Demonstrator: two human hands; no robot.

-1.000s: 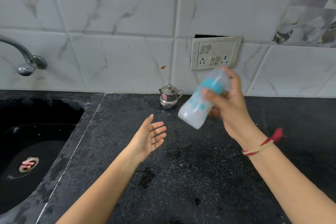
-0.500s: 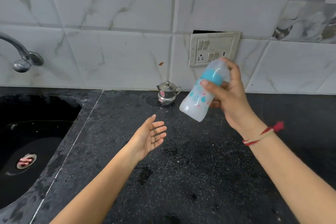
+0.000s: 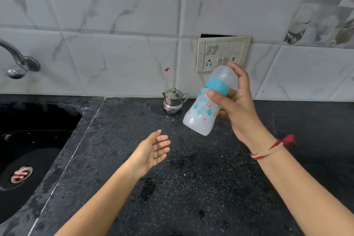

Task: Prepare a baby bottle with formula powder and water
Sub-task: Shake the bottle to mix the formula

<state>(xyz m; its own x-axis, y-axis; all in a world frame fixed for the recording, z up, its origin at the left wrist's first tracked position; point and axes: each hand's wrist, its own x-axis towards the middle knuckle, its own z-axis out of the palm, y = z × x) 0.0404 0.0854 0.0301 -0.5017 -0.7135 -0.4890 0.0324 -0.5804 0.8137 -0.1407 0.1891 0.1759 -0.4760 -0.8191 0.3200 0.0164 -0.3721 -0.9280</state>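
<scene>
Marble-look tile wall (image 3: pixel 122 15) fills the upper half of my feed, with a switch plate (image 3: pixel 223 52) set into it right of centre. Below it runs the black speckled tabletop (image 3: pixel 191 188), some darker patches on it near the middle. Black sink (image 3: pixel 28 149) cut in at far left, drain visible, metal tap (image 3: pixel 18 63) curving in above it.

Right arm comes in from the lower right corner, forearm angled up toward centre, red and cream thread band (image 3: pixel 268 151) at the wrist. Right hand (image 3: pixel 239 109) is raised above the tabletop and wrapped round the baby bottle (image 3: pixel 206 107): thumb across the front just under the teal collar, index finger reaching up beside the clear cap, other fingers behind. Bottle is tilted, cap up and to the right, base down and to the left, clear of the tabletop. I cannot tell what is inside it through the frosted wall.

Left arm enters from the bottom edge. Left hand (image 3: pixel 151 151) hovers over the tabletop, palm turned right toward the bottle, fingers loosely spread, holding nothing, well apart from the bottle.

Small steel lidded pot (image 3: pixel 174 101) stands against the wall, just left of the bottle.
</scene>
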